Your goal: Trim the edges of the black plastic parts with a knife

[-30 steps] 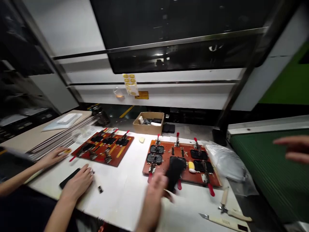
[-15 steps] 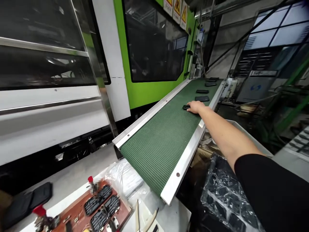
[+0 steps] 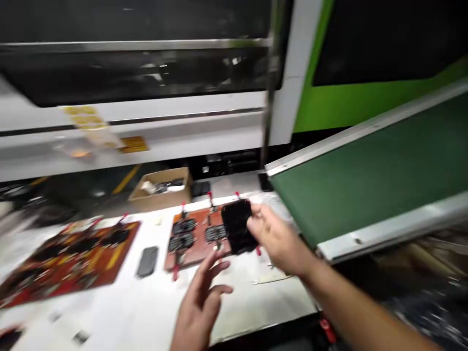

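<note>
Between thumb and fingers my right hand (image 3: 272, 236) grips a flat black plastic part (image 3: 237, 226), tilted above the white table. My left hand (image 3: 201, 302) is just below and left of that part, fingers apart, holding nothing. Behind the held part lies a reddish-brown fixture board (image 3: 201, 256) with black ribbed inserts and red-tipped clamps, partly covered by it. Left of that board a dark rounded part (image 3: 147, 262) rests on the table (image 3: 135, 317). The view is smeared by motion.
A second fixture board (image 3: 120, 253) lies at the left. Behind is a cardboard box (image 3: 161, 197) with dark pieces. The green conveyor belt (image 3: 383, 170) slopes down from the right, its metal rail (image 3: 395, 224) beside my right arm. A white and green machine (image 3: 204, 131) stands behind.
My right hand has left the conveyor belt and come over the table, carrying a black part. My left hand has come into view. The camera has turned left.
</note>
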Demonstrator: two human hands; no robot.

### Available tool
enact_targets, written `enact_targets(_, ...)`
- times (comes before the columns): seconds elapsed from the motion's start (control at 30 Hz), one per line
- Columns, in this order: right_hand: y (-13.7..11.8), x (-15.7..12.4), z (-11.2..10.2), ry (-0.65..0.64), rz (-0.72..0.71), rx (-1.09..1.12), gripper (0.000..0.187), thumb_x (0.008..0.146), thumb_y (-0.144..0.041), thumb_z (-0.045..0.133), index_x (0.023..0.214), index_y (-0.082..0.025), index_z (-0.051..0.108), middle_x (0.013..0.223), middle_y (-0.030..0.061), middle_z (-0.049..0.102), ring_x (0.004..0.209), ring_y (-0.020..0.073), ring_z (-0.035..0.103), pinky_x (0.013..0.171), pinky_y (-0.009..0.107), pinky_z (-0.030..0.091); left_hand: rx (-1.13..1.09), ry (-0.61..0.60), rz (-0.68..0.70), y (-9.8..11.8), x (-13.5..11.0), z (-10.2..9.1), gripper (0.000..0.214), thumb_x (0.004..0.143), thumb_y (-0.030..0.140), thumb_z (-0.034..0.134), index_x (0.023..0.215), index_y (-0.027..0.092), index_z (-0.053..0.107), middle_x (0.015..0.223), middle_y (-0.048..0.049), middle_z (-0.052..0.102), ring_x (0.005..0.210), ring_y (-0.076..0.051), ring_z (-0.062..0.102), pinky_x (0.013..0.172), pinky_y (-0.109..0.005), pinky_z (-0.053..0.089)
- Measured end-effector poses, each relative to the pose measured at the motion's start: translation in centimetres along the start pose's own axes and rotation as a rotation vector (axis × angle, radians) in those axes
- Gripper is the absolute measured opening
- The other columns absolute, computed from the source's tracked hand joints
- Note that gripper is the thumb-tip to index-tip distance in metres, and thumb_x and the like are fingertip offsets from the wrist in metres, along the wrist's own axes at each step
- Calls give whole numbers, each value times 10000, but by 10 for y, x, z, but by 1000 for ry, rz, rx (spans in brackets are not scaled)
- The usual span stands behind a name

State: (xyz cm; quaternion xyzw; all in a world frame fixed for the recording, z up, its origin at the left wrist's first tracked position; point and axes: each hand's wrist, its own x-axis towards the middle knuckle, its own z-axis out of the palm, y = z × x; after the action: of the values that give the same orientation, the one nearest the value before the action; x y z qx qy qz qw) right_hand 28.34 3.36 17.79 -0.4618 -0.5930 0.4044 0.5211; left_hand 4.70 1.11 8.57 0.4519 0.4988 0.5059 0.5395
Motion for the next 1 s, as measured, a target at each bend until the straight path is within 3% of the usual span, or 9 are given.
enact_targets(0.1,50,-54,108,-176,199,377,391,1062,-577,545,1317,-286,488,1099,54,693,943,215,664,910,383,544,-39,100,-50,-17,-2,-30,643,689,569,893,1209,219,749,1284,-126,751,1207,-353,687,937,-392,625)
enact_targets(0.17,87,-80,141,-193,278,358,486,1028,-598,589,1386,-296,460,1349,108,614,1065,240,663,923,397,544,-24,235,-100,-29,7,-63,629,660,576,910,1128,184,761,1161,-118,786,1120,-306,719,925,-339,615)
enact_targets(0.27,139,-101,136,-169,412,202,552,1003,-590,594,1446,-306,425,1407,124,561,1031,250,673,823,385,558,7,304,-126,-34,31,-106,701,646,619,892,1143,151,731,1060,-118,777,943,-272,734,756,-330,637)
enact_targets(0.33,165,-110,116,-124,431,26,483,1017,-532,556,1435,-309,458,1253,85,637,925,244,678,830,403,550,63,295,-72,-26,55,-115,693,716,628,830,1201,151,697,1062,-108,753,843,-238,724,674,-332,633)
enact_targets(0.43,193,-122,91,-47,315,-273,271,1030,-432,506,1263,-319,584,1027,40,691,854,271,683,852,442,533,159,246,-26,-9,106,-98,622,839,588,726,1307,187,636,983,-48,723,655,-151,671,608,-304,604)
enact_targets(0.53,209,-129,89,-21,145,-421,158,1031,-329,463,1054,-314,619,960,44,691,872,300,691,809,453,539,272,164,-51,-4,169,-63,468,924,462,711,1298,192,635,970,-28,708,644,-116,642,592,-267,573)
enact_targets(0.7,213,-131,99,46,95,-473,179,1006,-230,466,1039,-311,623,934,47,688,828,298,696,765,448,559,502,-43,-187,-28,250,-14,304,1005,393,661,1181,145,664,1047,-56,710,829,-154,692,720,-321,619)
enact_targets(0.87,215,-129,95,38,83,-467,217,969,-185,479,1041,-315,636,907,49,693,798,291,704,726,432,584,758,-174,-209,-48,275,12,336,1002,398,661,1231,153,659,1168,-84,708,978,-202,709,850,-403,629)
enact_targets(1.0,220,-127,95,5,44,-538,237,925,-154,485,997,-317,641,845,47,696,718,287,715,651,415,603,998,-187,-97,-46,277,18,324,988,403,678,1211,168,679,1248,-95,695,1118,-243,685,979,-474,588)
